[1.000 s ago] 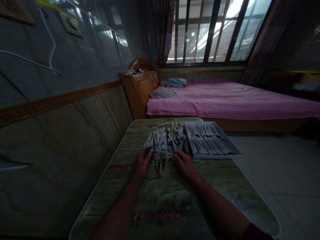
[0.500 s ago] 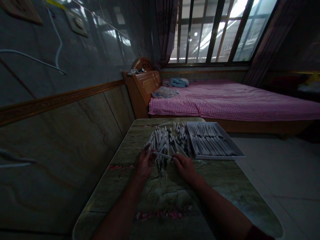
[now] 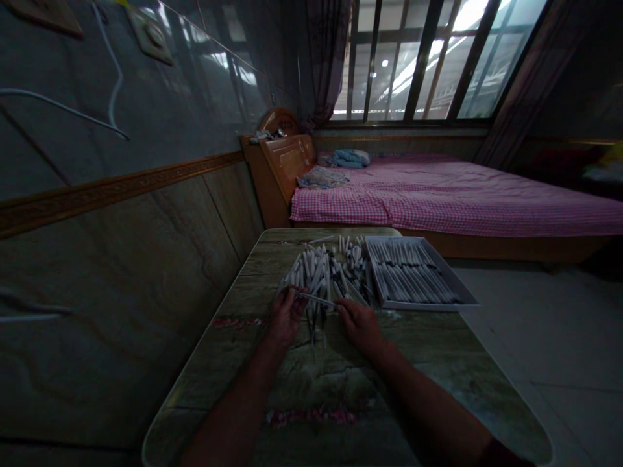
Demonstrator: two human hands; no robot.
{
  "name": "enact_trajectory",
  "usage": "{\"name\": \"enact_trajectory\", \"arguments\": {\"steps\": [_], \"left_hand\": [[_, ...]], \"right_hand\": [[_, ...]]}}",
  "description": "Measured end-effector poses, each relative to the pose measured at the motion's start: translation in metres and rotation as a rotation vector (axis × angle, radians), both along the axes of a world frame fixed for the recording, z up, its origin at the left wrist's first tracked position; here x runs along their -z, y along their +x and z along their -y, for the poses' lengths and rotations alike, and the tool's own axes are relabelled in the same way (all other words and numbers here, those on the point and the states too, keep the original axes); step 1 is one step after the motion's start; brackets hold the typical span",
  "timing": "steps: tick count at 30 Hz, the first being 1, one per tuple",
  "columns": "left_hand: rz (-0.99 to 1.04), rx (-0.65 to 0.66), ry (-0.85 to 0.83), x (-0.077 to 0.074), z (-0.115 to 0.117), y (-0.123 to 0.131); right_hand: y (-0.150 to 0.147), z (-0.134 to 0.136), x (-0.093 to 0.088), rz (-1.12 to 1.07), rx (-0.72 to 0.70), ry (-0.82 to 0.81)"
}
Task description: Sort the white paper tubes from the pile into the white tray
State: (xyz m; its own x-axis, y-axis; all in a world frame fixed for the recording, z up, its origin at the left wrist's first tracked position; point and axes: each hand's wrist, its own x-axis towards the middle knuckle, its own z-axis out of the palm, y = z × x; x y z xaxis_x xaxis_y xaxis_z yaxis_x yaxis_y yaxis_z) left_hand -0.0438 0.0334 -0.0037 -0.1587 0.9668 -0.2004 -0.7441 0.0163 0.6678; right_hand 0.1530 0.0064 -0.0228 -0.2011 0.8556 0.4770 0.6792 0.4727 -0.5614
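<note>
A thin pale stick, like a pen (image 3: 318, 299), is held level between my two hands over the table. My left hand (image 3: 286, 316) has its fingers closed at the stick's left end. The fingers of my right hand (image 3: 359, 322) pinch its right end. Just beyond my hands lies a loose pile of white pens and dark thin parts (image 3: 316, 267). To the right of the pile, a white tray (image 3: 450, 279) holds rows of similar pens with dark tips.
The wood-patterned table (image 3: 311, 383) has rounded corners. Beyond it stands a bed with a pink checked cover (image 3: 413, 194) and a wooden headboard (image 3: 280, 162). A tiled wall (image 3: 195, 259) runs along the left, with loose cables.
The fingers of my left hand have shifted around the stick's left end. My right hand keeps its pinch. The whole view has shifted slightly.
</note>
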Motion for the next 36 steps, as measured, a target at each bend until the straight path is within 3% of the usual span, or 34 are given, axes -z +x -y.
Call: {"name": "enact_trajectory", "arguments": {"steps": [9,13,19,25,27,36], "left_hand": [[-0.105,-0.004,0.069,0.004,0.003,0.001],[-0.172,-0.005,0.100,0.003,0.005,-0.001],[-0.255,-0.033,0.128,-0.006,0.007,0.000],[-0.314,-0.027,0.140,-0.009,0.007,-0.001],[-0.315,-0.017,0.128,-0.009,0.007,0.001],[-0.291,-0.021,0.104,-0.004,0.008,0.008]], "right_hand": [[-0.001,0.003,-0.006,0.213,-0.020,0.120],[-0.005,0.010,-0.013,0.304,-0.022,0.059],[-0.012,0.009,-0.018,0.066,0.010,-0.196],[-0.020,0.001,-0.015,-0.435,-0.128,-0.664],[-0.021,0.003,-0.016,-0.511,-0.171,-0.782],[0.009,0.007,-0.048,-0.057,-0.240,-0.551]]}}
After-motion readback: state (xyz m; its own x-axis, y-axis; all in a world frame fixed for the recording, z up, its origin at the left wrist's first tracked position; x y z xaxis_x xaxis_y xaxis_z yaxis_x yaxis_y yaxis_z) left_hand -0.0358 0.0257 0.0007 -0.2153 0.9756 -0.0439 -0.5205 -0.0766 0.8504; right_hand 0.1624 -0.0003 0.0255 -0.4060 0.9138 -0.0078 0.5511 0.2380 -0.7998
